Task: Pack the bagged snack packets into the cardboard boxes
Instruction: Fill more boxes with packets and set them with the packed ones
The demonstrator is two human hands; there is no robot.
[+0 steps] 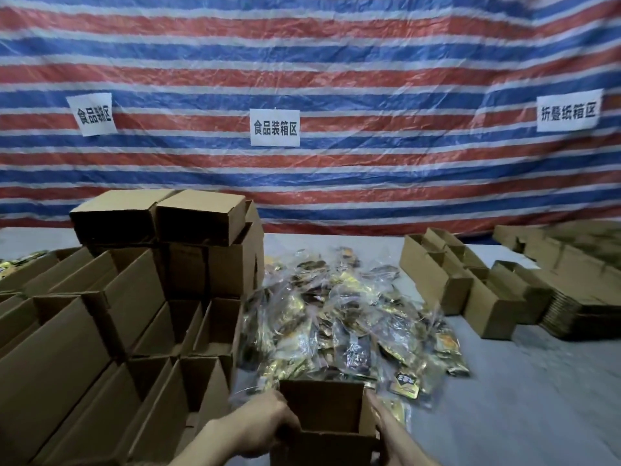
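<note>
An open cardboard box (322,412) stands at the bottom centre, its dark inside showing nothing I can make out. My left hand (262,423) grips its left wall with fingers curled over the edge. My right hand (386,428) lies flat along its right wall, fingers straight. Just beyond the box lies a heap of clear bags of snack packets (342,317), spread across the grey floor.
Stacked open cardboard boxes (127,304) fill the left side, some piled high at the back. More open boxes (463,280) and a pile of flattened cartons (578,290) sit to the right. A striped tarp (302,79) with paper signs hangs behind.
</note>
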